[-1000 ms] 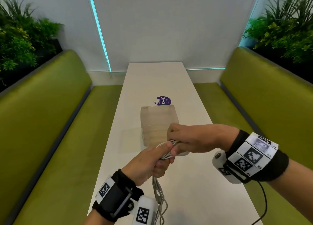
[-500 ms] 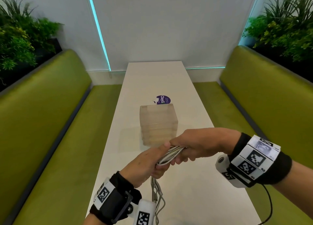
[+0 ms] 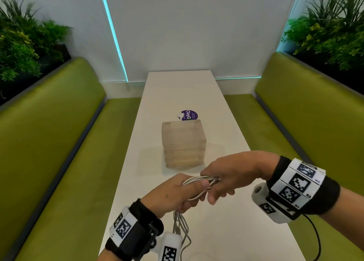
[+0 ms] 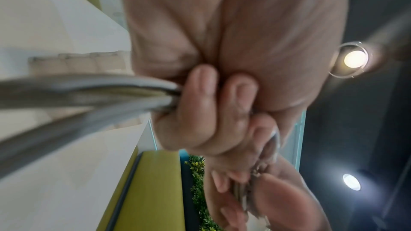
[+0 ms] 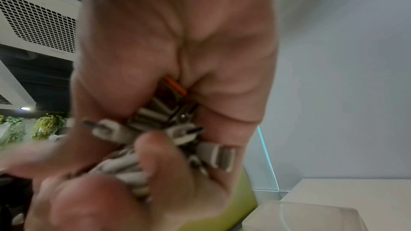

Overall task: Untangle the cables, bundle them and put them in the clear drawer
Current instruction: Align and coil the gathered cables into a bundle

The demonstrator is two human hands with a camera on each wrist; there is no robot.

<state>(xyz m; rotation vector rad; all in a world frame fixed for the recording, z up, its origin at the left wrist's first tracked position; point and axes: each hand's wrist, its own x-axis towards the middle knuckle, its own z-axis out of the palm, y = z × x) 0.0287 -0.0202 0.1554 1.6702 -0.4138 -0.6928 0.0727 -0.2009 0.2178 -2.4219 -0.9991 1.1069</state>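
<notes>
Above the near half of the white table (image 3: 197,231), both hands grasp a bundle of white cables (image 3: 199,180). My left hand (image 3: 178,192) grips it from below, thumb laid over the strands; loose cable ends (image 3: 180,223) hang under that wrist. My right hand (image 3: 226,179) curls over the other end of the bundle; in the right wrist view its palm is packed with white plugs (image 5: 164,134). The left wrist view has fingers (image 4: 200,110) wrapped around the blurred cables (image 4: 84,92). The clear drawer unit (image 3: 184,144) stands shut just beyond the hands.
A purple round sticker (image 3: 189,115) lies on the table behind the drawer unit. Green benches (image 3: 59,142) run along both sides of the table, with planters (image 3: 23,50) above their backs. A black wire (image 3: 315,235) trails from my right wristband.
Both hands have come down and toward me with the cable bundle, leaving the drawer unit's front uncovered. My right hand has slid along the bundle to the right.
</notes>
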